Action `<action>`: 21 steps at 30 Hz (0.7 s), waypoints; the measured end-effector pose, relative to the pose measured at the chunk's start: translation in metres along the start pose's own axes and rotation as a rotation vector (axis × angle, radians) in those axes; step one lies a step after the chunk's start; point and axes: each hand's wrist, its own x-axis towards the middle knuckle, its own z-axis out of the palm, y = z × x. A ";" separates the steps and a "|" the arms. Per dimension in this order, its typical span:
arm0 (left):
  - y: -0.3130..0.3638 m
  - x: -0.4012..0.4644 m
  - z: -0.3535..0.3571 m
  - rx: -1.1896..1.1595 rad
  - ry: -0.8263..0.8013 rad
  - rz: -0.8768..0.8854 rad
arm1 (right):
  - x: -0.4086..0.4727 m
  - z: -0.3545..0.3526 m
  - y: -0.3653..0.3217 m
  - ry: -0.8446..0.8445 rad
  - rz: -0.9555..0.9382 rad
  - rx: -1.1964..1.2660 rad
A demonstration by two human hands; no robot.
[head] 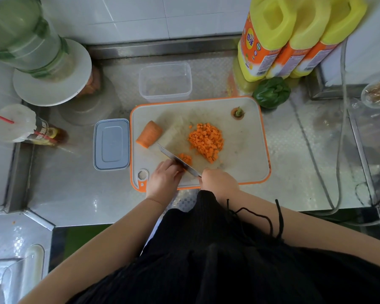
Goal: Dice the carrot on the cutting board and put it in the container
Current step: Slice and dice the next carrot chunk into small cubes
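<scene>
At a steel kitchen counter [294, 172], I work a knife [178, 160] over a white cutting board [246, 154] with an orange rim. My right hand [219, 183] is wrapped around the knife's handle at the board's near edge, the blade running up and to the left. My left hand [164, 179] sits just beside the blade, its fingers curled over a small clump of carrot strips [185, 158] under the knife; how firmly they pinch it I cannot tell. A larger heap of diced carrot [206, 141] lies near the middle of the board, apart from the blade. 1 uncut carrot chunk [149, 134] rests near the board's left edge, and the trimmed carrot top [238, 113] stands in the far right corner. The clear plastic container [165, 82] sits just behind the board with no carrot in it, and its grey lid [111, 144] lies flat on the counter, against the board's left side. 3 yellow bottles [294, 40] stand at the back right, with a green vegetable [271, 92] in front of them.
</scene>
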 end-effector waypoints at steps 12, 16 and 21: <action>-0.001 -0.001 -0.002 0.023 -0.009 0.045 | 0.009 -0.006 0.006 -0.027 0.038 0.187; -0.003 -0.001 -0.003 0.025 -0.011 0.006 | -0.002 -0.008 0.005 0.012 -0.010 0.108; -0.005 -0.002 -0.004 0.067 -0.004 0.038 | -0.005 -0.004 0.002 -0.019 -0.043 0.052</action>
